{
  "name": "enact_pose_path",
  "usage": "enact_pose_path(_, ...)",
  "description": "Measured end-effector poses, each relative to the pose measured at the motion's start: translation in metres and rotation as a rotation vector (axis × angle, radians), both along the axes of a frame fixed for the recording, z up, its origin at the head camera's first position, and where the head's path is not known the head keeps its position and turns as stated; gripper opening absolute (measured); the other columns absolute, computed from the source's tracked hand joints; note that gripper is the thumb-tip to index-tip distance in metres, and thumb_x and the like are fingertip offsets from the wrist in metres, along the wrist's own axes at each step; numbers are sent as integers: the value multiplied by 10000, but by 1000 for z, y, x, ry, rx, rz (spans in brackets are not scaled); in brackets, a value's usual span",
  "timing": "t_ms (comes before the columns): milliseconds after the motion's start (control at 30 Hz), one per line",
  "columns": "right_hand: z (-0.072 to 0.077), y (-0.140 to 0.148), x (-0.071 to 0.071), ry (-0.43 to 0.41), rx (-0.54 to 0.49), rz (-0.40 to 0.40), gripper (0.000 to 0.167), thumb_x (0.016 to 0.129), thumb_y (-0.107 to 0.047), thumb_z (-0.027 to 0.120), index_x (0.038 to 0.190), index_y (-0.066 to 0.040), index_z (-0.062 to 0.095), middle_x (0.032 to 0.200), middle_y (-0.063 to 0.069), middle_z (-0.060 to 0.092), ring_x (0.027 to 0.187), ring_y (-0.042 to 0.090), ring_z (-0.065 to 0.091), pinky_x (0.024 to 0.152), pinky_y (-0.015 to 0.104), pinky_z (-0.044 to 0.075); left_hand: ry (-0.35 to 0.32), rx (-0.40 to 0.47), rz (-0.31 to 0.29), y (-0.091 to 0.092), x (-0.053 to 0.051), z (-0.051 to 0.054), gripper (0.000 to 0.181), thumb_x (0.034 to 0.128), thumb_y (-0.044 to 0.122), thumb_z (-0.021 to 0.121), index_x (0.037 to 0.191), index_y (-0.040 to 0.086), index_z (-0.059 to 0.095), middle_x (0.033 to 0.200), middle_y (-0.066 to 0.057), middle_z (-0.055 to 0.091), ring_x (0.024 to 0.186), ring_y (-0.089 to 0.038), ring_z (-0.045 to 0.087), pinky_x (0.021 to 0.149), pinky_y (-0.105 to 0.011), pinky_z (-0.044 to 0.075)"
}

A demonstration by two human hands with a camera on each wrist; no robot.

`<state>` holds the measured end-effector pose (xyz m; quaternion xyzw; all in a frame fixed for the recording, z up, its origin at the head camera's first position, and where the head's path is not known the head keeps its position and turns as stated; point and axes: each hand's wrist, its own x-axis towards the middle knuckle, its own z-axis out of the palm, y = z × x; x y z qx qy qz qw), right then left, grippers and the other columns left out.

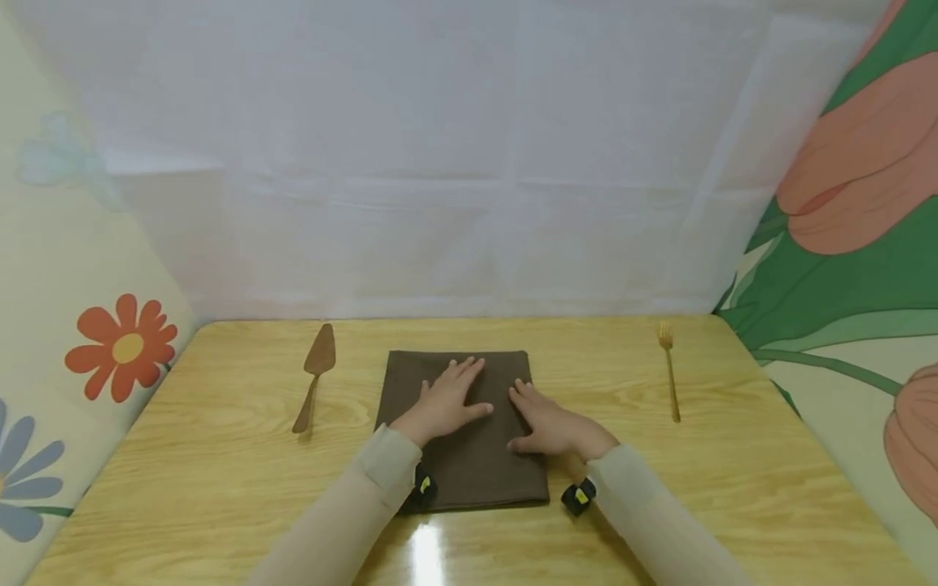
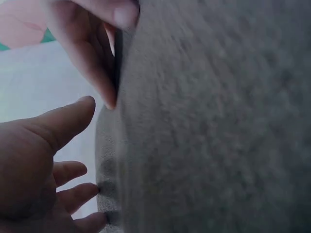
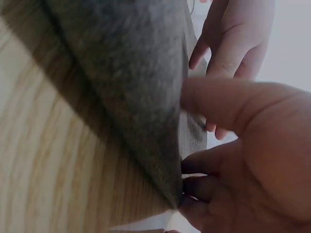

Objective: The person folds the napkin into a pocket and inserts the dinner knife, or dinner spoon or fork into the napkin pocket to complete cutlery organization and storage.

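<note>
pale sleeves [image 1: 330, 513]; each grip [image 1: 442, 407] [image 1: 554, 426] touches cloth [image 1: 479, 476]

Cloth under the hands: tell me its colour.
The cloth is plain dark brown; it shows best in the head view.

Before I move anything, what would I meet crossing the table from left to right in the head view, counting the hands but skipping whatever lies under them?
Cake server → left hand → right hand → gold fork.
</note>
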<state>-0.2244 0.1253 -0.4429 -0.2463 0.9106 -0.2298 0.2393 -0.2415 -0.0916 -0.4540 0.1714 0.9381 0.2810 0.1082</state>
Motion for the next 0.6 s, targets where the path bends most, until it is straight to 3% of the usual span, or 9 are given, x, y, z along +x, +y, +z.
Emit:
enact_pose_path(133,2,2,0,-56,-1,23,1111,845,-314,848,1603,34,115,1674,220,-32,1537,405,10,1215,570,170,-10,-46,50,-1,-8,-7,840,941,432,718,1604,123,306,1666,-137,215,1533,-407,105,1078,-817,39)
enact_pose_path(300,4,2,1,-31,58,71,1225,777,-363,900,1614,6,85,1678,200,-49,1538,394,-13,1217,562,173,-33,-82,63,-9,-12,-7,845,916,448,744,1591,130,348,1672,-145,191,1533,-415,89,1087,-802,-27)
enact_pose_path(500,2,3,2,-8,130,105,1284,736,-429,915,1633,-68,69,1683,173,-81,1547,349,-45,1223,555,156,-78,-128,71,-24,-8,1,882,882,471,773,1593,167,351,1673,-188,146,1506,-510,1,1105,-788,12)
enact_pose_path(600,1,4,2,-9,137,118,1282,733,-442,913,1640,-105,72,1682,170,-96,1547,343,-62,1222,569,142,-88,-134,37,-33,-7,2,905,863,459,797,1594,172,349,1671,-210,120,1492,-541,-19,1114,-780,36)
